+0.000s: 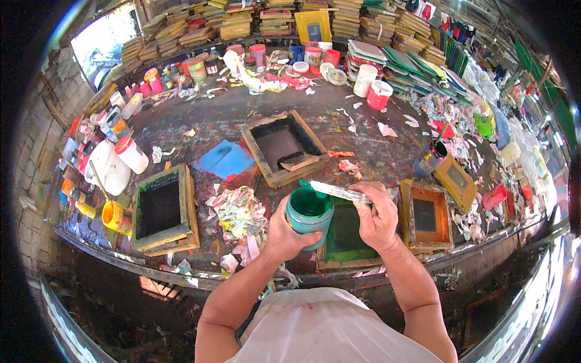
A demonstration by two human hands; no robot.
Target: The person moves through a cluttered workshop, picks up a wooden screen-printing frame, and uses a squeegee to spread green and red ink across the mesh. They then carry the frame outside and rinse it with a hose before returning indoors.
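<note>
My left hand (283, 235) is wrapped round the side of a teal plastic jar (315, 222) of dark green paint or ink, its mouth uncovered and tipped toward me. In my right hand (380, 218) is a flat whitish stick (340, 192), pinched by one end. Its far end, coated in green, lies over the jar's mouth. Partly behind the jar and right hand is a green-stained screen frame (348, 233) on the table. Left of the jar sits a heap of crumpled, stained rags or paper (239, 212).
A wooden screen frame (259, 154) with a squeegee (298, 162) in it lies beyond the jar. Other frames lie left (189, 209) and right (446, 221). A yellow paint pot (116, 218) and a dark can (428, 158) stand nearby. Stacked frames (236, 27) line the back.
</note>
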